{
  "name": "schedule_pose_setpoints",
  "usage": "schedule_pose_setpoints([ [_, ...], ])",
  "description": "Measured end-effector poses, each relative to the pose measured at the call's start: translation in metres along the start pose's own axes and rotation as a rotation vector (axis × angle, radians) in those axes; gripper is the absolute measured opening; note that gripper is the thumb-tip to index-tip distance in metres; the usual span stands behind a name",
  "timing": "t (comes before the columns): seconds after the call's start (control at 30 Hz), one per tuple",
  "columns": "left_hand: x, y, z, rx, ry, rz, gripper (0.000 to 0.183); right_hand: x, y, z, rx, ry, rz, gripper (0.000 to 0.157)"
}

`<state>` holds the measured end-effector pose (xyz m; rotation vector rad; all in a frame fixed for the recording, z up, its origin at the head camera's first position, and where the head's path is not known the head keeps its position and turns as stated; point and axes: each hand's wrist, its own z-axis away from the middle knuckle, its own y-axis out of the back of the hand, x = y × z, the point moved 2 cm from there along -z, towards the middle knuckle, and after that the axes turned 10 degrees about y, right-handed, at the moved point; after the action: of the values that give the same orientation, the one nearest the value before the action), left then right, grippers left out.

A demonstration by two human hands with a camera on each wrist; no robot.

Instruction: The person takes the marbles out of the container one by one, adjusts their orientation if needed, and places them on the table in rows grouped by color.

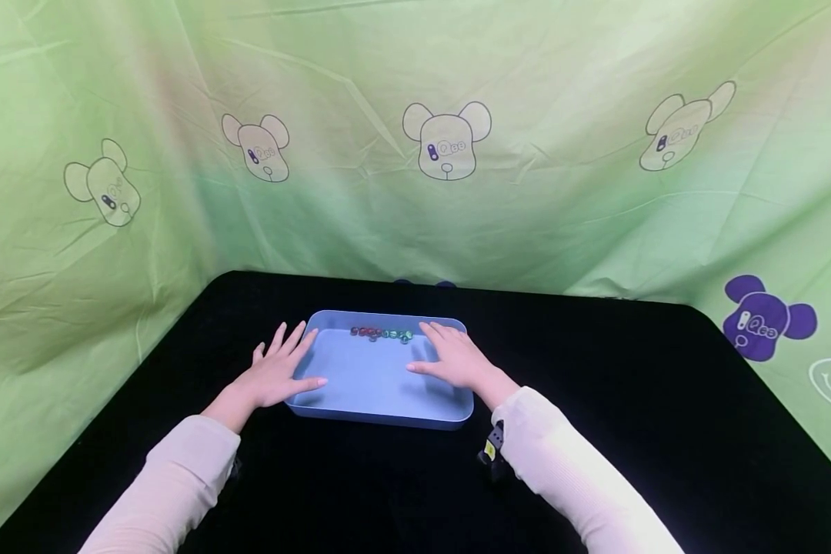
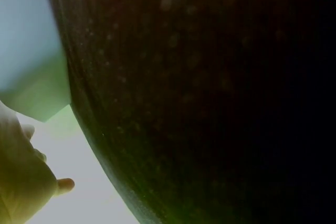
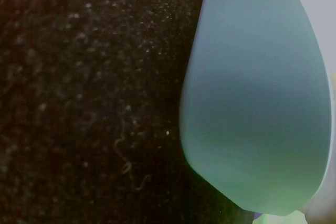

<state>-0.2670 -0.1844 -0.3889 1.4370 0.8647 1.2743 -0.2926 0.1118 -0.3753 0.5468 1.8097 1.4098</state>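
Observation:
A shallow blue tray (image 1: pixel 381 420) lies on the black tabletop. Along its far inner side sit several small shiny balls like glass marbles, red ones (image 1: pixel 365 332) on the left and green ones (image 1: pixel 396 335) on the right. My left hand (image 1: pixel 271 378) is at the tray's left rim, fingers spread and thumb reaching over the inside. Over the right part of the tray is my right hand (image 1: pixel 459 362), its fingers straight. Neither hand holds anything; whether they touch the tray I cannot tell. Both wrist views show the tray's outer wall (image 3: pixel 257 93) close up.
Black cloth (image 1: pixel 630 400) covers the table around the tray. A green curtain (image 1: pixel 346 215) printed with bear heads hangs behind and at both sides. A dark wrist device (image 1: pixel 493 444) shows under my right sleeve.

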Motion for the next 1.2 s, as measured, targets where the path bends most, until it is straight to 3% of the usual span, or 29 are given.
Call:
schedule_pose_setpoints([
  [1.2, 0.001, -0.003, -0.004, -0.023, -0.018, -0.004, 0.087, 0.016, -0.008, -0.025, 0.028, -0.083, -0.237, 0.062],
])
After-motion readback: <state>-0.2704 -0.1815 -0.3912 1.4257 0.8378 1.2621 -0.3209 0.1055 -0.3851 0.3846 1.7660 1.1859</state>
